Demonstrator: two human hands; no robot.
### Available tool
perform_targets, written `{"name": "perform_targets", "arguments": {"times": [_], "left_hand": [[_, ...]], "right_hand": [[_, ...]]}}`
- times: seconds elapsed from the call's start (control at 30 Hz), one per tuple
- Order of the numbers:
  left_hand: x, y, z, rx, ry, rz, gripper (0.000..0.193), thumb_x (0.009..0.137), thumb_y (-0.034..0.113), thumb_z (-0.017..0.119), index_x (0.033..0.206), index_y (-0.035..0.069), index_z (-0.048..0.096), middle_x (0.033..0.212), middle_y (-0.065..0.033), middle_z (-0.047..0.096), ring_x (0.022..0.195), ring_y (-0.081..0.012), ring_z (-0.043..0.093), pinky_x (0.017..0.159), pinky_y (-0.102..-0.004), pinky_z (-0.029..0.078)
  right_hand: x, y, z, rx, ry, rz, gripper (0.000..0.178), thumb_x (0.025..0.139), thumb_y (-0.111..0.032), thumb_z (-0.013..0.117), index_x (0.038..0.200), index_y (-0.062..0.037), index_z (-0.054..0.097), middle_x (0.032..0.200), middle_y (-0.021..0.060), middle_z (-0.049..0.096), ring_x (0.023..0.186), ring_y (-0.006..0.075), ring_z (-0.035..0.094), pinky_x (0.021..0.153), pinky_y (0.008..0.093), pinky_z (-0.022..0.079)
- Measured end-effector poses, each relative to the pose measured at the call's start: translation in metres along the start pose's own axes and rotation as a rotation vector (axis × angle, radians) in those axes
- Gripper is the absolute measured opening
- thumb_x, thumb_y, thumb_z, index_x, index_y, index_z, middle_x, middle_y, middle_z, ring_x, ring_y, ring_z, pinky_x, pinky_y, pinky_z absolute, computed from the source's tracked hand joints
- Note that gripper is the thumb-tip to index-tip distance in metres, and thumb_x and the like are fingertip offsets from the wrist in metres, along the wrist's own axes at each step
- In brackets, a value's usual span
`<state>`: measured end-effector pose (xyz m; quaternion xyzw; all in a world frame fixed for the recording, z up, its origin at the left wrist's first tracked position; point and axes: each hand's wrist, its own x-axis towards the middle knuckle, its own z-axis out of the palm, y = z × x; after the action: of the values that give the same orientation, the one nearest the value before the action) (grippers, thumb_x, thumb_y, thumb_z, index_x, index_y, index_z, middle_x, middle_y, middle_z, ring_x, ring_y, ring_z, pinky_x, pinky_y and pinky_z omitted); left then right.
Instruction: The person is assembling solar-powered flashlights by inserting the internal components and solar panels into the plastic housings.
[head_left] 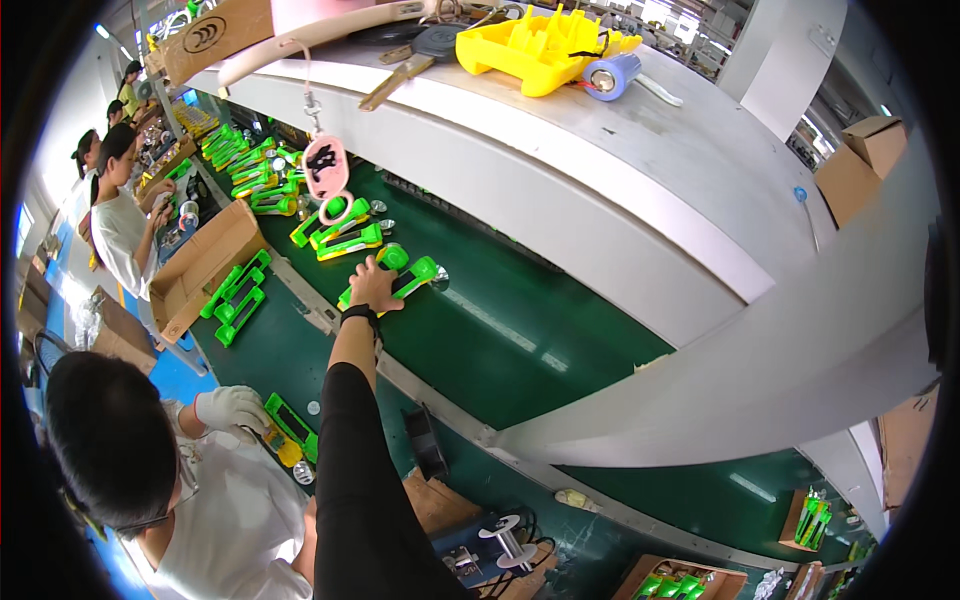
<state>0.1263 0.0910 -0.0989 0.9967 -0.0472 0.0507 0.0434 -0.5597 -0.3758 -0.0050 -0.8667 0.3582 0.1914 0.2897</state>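
Observation:
My left arm, in a black sleeve with a black wristband, reaches forward over the green conveyor belt (500, 345). At its end my left hand (374, 287) is closed palm down on a green flashlight body (415, 277) with a shiny round reflector at its far right end. A second green piece (392, 256) lies right against my fingers, and my palm hides part of both. Just beyond, several more green-and-yellow flashlight bodies (350, 242) lie in a row on the belt. My right hand is out of the picture.
A co-worker's gloved hand (232, 410) holds a yellow part beside a green housing (292, 425) at lower left. A cardboard box (205, 265) and loose green housings (240, 300) sit left. Overhead, a white shelf (600, 130) carries a yellow shell (530, 55); a pink tag (325, 168) hangs down.

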Motion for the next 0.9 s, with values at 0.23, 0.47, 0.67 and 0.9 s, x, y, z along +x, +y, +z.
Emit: {"name": "perform_targets", "arguments": {"times": [0.23,0.47,0.67,0.9], "left_hand": [[-0.026,0.003,-0.089,0.008,-0.037,-0.071,0.051,0.054,0.037,0.076,0.102,0.022,0.067,0.116,-0.0195,0.042,0.103,-0.0399,0.050,0.080,-0.0520,0.047],[-0.094,0.059,-0.194,-0.004,-0.031,-0.074,0.056,0.053,0.039,0.079,0.102,0.014,0.068,0.113,-0.0231,0.047,0.104,-0.0455,0.050,0.082,-0.0621,0.045],[-0.217,0.129,-0.281,0.044,-0.104,-0.220,0.053,0.057,0.039,0.074,0.104,0.014,0.067,0.115,-0.0234,0.045,0.101,-0.0451,0.051,0.078,-0.0535,0.048],[-0.385,0.180,-0.306,0.106,0.035,-0.123,0.052,0.060,0.045,0.070,0.089,0.002,0.066,0.090,-0.0206,0.064,0.087,-0.0396,0.059,0.073,-0.0441,0.049]], "right_hand": [[0.023,0.065,-0.002,0.108,0.024,-0.084,0.030,0.092,-0.022,0.055,0.112,0.0000,0.050,0.094,0.0142,0.056,0.083,0.0240,0.054,0.067,0.0341,0.046],[0.007,0.072,-0.030,0.096,-0.061,-0.235,0.042,0.091,-0.024,0.056,0.123,0.0016,0.047,0.105,0.0188,0.059,0.090,0.0263,0.057,0.075,0.0366,0.047],[0.003,0.154,-0.032,0.259,0.054,-0.343,0.041,0.087,-0.014,0.060,0.122,0.0011,0.047,0.107,0.0128,0.059,0.090,0.0198,0.056,0.076,0.0311,0.047],[-0.033,0.203,-0.053,0.443,0.281,-0.441,0.029,0.079,-0.010,0.065,0.107,-0.0027,0.059,0.085,0.0121,0.056,0.078,0.0218,0.058,0.067,0.0340,0.047]]}}
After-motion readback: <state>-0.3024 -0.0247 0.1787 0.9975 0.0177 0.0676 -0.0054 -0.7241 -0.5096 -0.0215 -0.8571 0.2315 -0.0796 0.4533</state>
